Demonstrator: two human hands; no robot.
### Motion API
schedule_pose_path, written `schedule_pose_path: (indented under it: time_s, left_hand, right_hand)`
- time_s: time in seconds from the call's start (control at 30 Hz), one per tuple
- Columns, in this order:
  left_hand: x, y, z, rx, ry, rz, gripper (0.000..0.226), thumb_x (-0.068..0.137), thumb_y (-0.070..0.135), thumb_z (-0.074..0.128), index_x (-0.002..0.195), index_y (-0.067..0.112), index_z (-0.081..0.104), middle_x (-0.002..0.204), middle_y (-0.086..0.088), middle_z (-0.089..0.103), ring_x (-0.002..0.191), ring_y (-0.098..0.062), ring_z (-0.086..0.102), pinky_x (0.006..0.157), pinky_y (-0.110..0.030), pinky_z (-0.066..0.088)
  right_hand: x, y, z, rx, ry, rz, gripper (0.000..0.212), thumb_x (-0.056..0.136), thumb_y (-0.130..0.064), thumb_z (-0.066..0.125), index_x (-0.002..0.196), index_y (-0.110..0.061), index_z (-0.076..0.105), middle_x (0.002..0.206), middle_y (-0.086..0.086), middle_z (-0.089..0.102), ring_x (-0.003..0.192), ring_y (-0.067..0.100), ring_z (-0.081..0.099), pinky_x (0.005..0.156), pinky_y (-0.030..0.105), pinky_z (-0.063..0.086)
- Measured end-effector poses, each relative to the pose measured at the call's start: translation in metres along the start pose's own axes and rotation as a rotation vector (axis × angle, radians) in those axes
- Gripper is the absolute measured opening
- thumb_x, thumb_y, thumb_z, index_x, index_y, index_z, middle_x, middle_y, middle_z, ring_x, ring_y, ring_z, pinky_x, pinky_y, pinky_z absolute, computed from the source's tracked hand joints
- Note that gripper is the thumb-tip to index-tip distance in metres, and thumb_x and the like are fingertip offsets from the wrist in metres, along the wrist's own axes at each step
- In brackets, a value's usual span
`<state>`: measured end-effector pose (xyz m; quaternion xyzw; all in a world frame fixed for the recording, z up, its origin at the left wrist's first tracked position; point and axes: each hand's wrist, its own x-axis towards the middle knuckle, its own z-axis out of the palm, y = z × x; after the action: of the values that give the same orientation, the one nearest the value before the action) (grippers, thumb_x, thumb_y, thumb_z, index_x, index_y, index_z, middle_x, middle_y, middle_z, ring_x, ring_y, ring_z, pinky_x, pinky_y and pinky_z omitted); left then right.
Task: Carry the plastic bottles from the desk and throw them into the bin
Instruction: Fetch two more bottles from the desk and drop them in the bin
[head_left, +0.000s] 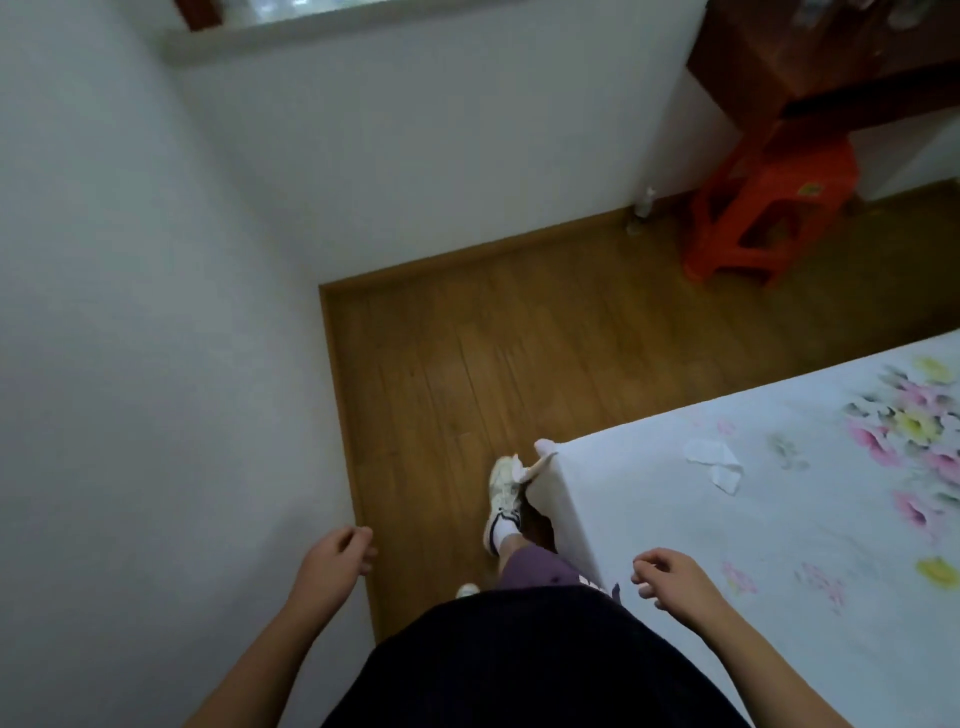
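My left hand (332, 564) hangs low at the left beside the white wall, fingers loosely curled, holding nothing. My right hand (670, 579) hovers over the corner of the bed, fingers loosely curled and empty too. The dark red-brown desk (810, 67) stands in the far top right corner; blurred pale things on its top cannot be made out. A small clear plastic bottle (643, 205) stands on the floor against the far wall, left of the desk. No bin is in view.
A red plastic stool (769, 208) sits under the desk. A bed with a white flowered sheet (779, 493) fills the right side, a crumpled tissue (714, 462) on it. White walls close the left and far sides. Wooden floor (467, 364) runs between wall and bed; my shoe (503, 499) steps there.
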<state>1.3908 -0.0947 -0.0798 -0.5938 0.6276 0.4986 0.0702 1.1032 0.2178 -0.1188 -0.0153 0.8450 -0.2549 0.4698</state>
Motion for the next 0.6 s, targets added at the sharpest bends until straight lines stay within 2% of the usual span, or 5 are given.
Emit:
schedule_pose_path:
  time_s: [0.13, 0.27, 0.33, 0.47, 0.6]
  left_hand:
    - [0.06, 0.05, -0.011, 0.048, -0.009, -0.001, 0.025, 0.103, 0.027, 0.048, 0.097, 0.014, 0.068, 0.091, -0.006, 0.072, 0.082, -0.022, 0.068, 0.066, -0.032, 0.048]
    - [0.108, 0.094, -0.03, 0.033, 0.029, -0.119, 0.026, 0.103, 0.027, 0.048, 0.095, 0.013, 0.069, 0.09, -0.009, 0.072, 0.076, -0.022, 0.065, 0.064, -0.031, 0.047]
    - [0.128, 0.118, -0.037, 0.016, 0.047, -0.159, 0.027, 0.103, 0.025, 0.048, 0.093, 0.011, 0.068, 0.09, -0.012, 0.071, 0.073, -0.023, 0.062, 0.063, -0.031, 0.045]
    - [0.177, 0.177, -0.052, 0.006, 0.067, -0.16, 0.025, 0.103, 0.019, 0.049, 0.091, 0.005, 0.065, 0.093, -0.023, 0.069, 0.067, -0.024, 0.058, 0.056, -0.029, 0.041]
    - [0.225, 0.248, -0.056, 0.081, 0.026, -0.111, 0.026, 0.104, 0.019, 0.047, 0.096, 0.002, 0.064, 0.087, -0.017, 0.068, 0.068, -0.025, 0.06, 0.056, -0.029, 0.043]
  right_hand:
    - [0.056, -0.051, -0.011, 0.058, -0.023, 0.072, 0.013, 0.092, -0.008, 0.055, 0.091, -0.003, 0.067, 0.085, 0.013, 0.072, 0.066, 0.021, 0.063, 0.062, 0.031, 0.045]
    - [0.112, -0.13, -0.027, 0.039, -0.072, 0.077, 0.016, 0.091, -0.009, 0.054, 0.087, -0.003, 0.068, 0.085, 0.015, 0.072, 0.064, 0.021, 0.063, 0.061, 0.03, 0.047]
    - [0.136, -0.179, -0.037, 0.02, -0.09, 0.019, 0.015, 0.091, -0.01, 0.055, 0.083, -0.007, 0.068, 0.086, 0.015, 0.073, 0.066, 0.021, 0.065, 0.064, 0.031, 0.049]
    - [0.173, -0.277, -0.07, 0.013, -0.112, -0.115, 0.01, 0.092, -0.02, 0.059, 0.089, -0.019, 0.069, 0.089, 0.005, 0.075, 0.082, 0.023, 0.071, 0.069, 0.033, 0.053]
    - [0.199, -0.344, -0.108, 0.093, -0.051, -0.201, 0.01, 0.093, -0.022, 0.06, 0.097, -0.017, 0.069, 0.093, 0.006, 0.075, 0.089, 0.023, 0.071, 0.072, 0.031, 0.051]
